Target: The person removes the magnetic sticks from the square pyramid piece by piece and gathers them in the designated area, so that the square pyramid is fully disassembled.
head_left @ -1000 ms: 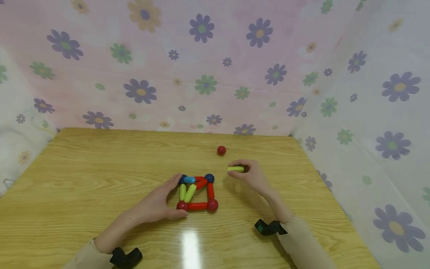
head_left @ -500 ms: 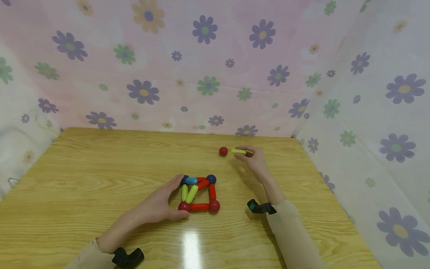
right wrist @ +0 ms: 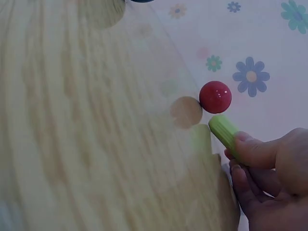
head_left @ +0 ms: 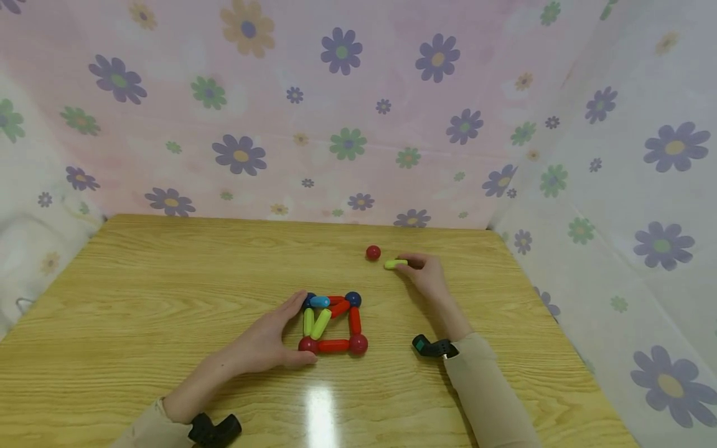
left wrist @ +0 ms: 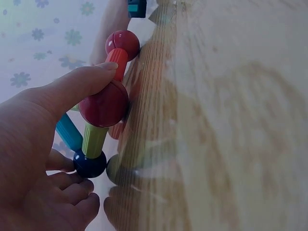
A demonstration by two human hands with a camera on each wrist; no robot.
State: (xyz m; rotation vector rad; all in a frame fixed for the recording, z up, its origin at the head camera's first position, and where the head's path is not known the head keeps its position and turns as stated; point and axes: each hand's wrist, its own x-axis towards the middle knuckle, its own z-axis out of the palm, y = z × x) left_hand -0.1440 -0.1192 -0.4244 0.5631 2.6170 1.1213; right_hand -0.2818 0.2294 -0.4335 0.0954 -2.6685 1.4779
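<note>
A small square of magnetic rods and balls point(head_left: 333, 345) rests on the table. Red balls form its near corners and blue balls point(head_left: 353, 300) its far ones. A yellow-green rod point(head_left: 321, 324), a red rod point(head_left: 339, 308) and a light-blue rod point(head_left: 320, 302) slant inward from the corners. My left hand point(head_left: 254, 342) grips the square's left side, thumb on the near red ball point(left wrist: 103, 107), fingers at the far blue ball point(left wrist: 90, 164). My right hand point(head_left: 429, 277) pinches another yellow-green rod point(right wrist: 222, 129), its free end close to a loose red ball point(right wrist: 215, 97).
The wood-grain table point(head_left: 213, 261) runs back to a flower-printed cloth wall point(head_left: 347, 112), with a similar cloth point(head_left: 627, 280) at its right side. Black camera mounts point(head_left: 434, 346) sit on both wrists.
My right hand, holding the yellow-green rod, moved away from me to beside the loose red ball, then came back slightly. The left hand keeps its hold on the square.
</note>
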